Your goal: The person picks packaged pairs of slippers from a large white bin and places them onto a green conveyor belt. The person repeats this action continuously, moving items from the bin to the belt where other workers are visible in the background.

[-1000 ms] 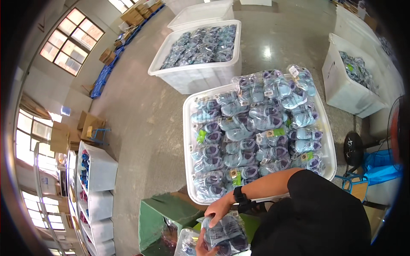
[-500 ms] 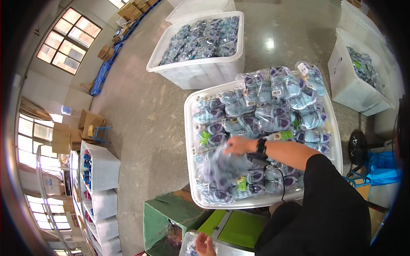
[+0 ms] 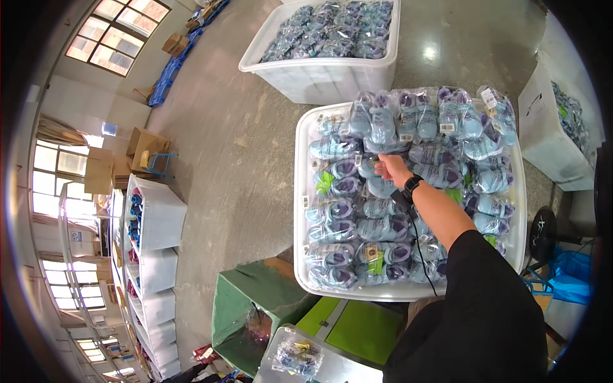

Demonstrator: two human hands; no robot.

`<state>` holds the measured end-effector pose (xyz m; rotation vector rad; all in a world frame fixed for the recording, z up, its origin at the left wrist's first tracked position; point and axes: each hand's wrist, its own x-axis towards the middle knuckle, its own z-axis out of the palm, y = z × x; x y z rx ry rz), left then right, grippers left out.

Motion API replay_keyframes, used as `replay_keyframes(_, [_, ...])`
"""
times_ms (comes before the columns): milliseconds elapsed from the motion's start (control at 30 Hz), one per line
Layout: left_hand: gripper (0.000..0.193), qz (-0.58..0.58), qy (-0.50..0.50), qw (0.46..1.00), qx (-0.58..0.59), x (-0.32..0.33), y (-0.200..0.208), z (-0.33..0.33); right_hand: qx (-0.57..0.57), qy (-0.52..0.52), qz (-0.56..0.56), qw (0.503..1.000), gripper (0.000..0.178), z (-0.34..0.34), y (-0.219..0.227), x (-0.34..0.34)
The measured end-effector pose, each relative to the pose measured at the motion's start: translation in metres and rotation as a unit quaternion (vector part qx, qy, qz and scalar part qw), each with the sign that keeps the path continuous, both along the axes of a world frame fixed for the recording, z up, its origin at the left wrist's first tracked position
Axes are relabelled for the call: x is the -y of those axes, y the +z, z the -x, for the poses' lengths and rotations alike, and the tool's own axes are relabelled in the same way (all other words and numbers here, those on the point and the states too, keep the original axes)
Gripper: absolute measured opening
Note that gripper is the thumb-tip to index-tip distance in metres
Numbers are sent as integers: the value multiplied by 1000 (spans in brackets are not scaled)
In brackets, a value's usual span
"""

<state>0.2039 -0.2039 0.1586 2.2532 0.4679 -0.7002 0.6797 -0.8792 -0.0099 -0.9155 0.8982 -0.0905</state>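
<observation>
My right hand (image 3: pixel 393 170) reaches over a white bin (image 3: pixel 301 223) full of clear-bagged pairs of light blue and purple shoes. Its fingers are pinched at the lower end of one bagged pair of shoes (image 3: pixel 372 121), which lies on top of the others near the far left rim. More bagged pairs lie beside it in a row along the far side. A black watch (image 3: pixel 412 186) is on my right wrist, and a small black device (image 3: pixel 401 202) with a cable hangs by it. My left hand is out of view.
Another white bin (image 3: pixel 332 80) of bagged shoes stands beyond, and a third (image 3: pixel 543 121) at the far right. Nearer me are a green box (image 3: pixel 252 287), a lime-green surface (image 3: pixel 357 332) and a tray with a bagged item (image 3: pixel 299 356). White bins (image 3: pixel 156 217) line the left.
My right hand has carried a bagged pair of shoes from the bin's near left to its far left, onto the others. My left hand has left the view. The view has shifted.
</observation>
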Motion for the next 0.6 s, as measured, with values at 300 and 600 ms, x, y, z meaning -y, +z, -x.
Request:
replay_keyframes(300, [44,-82,-3,997,-10,-30,0,44,-29,31,2,999,26,45,1,-17])
replay_keyframes(600, [57,-23,131,991,29,-91,-10,89,-5,269,37,963,17,104,82,-25])
